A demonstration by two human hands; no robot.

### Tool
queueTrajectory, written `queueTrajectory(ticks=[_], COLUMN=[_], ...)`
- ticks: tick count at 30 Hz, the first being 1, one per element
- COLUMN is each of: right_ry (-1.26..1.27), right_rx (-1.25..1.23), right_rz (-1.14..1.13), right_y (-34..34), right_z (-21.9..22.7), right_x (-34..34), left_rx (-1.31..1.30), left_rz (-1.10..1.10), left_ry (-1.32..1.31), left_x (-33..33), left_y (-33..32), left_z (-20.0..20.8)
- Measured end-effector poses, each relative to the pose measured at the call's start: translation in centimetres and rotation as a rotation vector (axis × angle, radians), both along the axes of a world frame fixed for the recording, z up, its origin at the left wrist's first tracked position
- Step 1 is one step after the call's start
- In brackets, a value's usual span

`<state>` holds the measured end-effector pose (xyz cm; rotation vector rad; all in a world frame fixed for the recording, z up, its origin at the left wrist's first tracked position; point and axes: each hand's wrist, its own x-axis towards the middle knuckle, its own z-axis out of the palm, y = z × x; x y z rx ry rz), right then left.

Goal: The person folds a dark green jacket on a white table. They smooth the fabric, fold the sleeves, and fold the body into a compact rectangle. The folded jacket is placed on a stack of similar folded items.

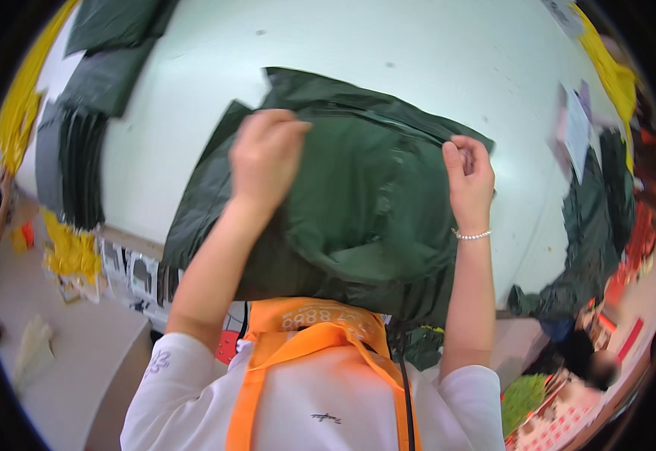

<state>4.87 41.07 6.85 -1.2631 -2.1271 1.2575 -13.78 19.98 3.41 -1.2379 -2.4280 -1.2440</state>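
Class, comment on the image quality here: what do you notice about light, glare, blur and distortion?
Head view: pale tabletop brightly lit; head view: glossy streaks on the dark green plastic bag; head view: left grip smeared, perhaps by motion, right grip somewhat crisper; head view: fisheye bowing toward the rim, black corners, soft detail at far right.

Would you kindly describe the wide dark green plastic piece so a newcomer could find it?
On the large white table, look at the near edge by the orange apron. There, beneath the bare left hand and bare right hand, the wide dark green plastic piece spreads loosely, unlike the folded dark green stack at left.
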Motion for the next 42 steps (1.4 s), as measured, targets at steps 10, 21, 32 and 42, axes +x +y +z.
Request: queueTrajectory(ticks=[10, 21, 32, 42], right_ry=[0.128, 0.528, 0.009, 0.028], right_rx=[-0.342, -0.628, 0.332, 0.299], right_rz=[-0.690, -0.481, -0.324, -0.342], right_y=[6.8, 8.0, 6.5, 7.3], right_z=[-10.5, -7.2, -6.9, -7.4], right_x=[16.0, 15.6, 14.0, 13.1], left_rx=[-0.166, -0.285, -0.367, -0.372], left_rz=[-0.371, -0.680, -0.408, -0.451], left_ry=[-0.014, -0.872, -1.024, -0.987], left_x=[8.8, 17.1, 18.1, 17.7], left_y=[10.2, 26.3, 27.2, 27.1], left_z=[3.0, -3.3, -2.0, -1.9])
